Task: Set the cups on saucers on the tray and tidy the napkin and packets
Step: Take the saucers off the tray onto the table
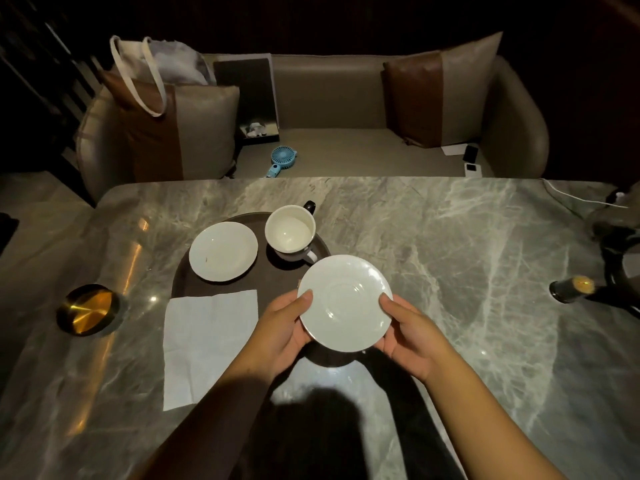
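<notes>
A round, glossy white ceramic saucer [345, 303] with a shallow centre well is held tilted above the near right rim of the dark brown oval tray [277, 280]. It is clamped at opposite edges: the left hand [285, 329] has its thumb pressed on the saucer's left rim with the fingers curled beneath, and the right hand [407, 332] grips the right rim the same way. Whether the saucer's underside touches the tray cannot be told, since that part is hidden.

On the tray's far left part a second white saucer [223, 251] lies flat, a small dark mark on its face. Toward the far right rim a white cup [291, 233] with a dark outer wall stands upright and empty, directly on the tray; a dark handle-like shape behind it is hard to make out.

A square white paper napkin [209, 344], creased, lies flat on the grey veined marble table [450, 244], its far edge overlapping the tray's near left rim. A round brass-coloured metal dish [88, 310] sits near the table's left edge. The table's right half is open, smooth and reflective. Dark objects at the right edge are cut off and unclear.
</notes>
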Demonstrator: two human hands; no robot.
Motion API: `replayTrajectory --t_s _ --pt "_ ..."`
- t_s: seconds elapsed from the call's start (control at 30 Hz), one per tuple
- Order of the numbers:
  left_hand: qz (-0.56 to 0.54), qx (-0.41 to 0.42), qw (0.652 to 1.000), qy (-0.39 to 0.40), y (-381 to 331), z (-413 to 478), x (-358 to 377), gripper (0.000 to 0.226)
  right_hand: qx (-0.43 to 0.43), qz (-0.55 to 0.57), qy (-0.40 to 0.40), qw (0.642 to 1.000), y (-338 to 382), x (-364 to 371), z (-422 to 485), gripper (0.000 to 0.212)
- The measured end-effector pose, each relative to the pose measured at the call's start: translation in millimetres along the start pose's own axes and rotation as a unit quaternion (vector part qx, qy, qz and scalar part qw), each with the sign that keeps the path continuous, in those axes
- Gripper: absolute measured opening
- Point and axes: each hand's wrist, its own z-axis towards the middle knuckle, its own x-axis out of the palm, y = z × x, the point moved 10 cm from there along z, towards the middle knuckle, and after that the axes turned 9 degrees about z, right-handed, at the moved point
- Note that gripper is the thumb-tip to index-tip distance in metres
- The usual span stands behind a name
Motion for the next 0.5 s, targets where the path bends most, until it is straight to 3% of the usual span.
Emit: replayTrajectory --t_s 0.1,0.23,0.5 --pt "0.0 -0.013 1.0 -0.014 4 14 11 0.038 -0.011 -0.006 -0.017 1.0 17 -14 6 0.042" --pt "0.109 0.005 0.993 -0.053 -9 38 21 0.027 -0.044 -0.026 -0.033 0.998 45 -27 17 0.028" --pt "0.314 0.028 0.938 -0.145 -46 101 24 0.011 -0.081 -0.159 -0.111 0.978 107 -49 69 0.01"
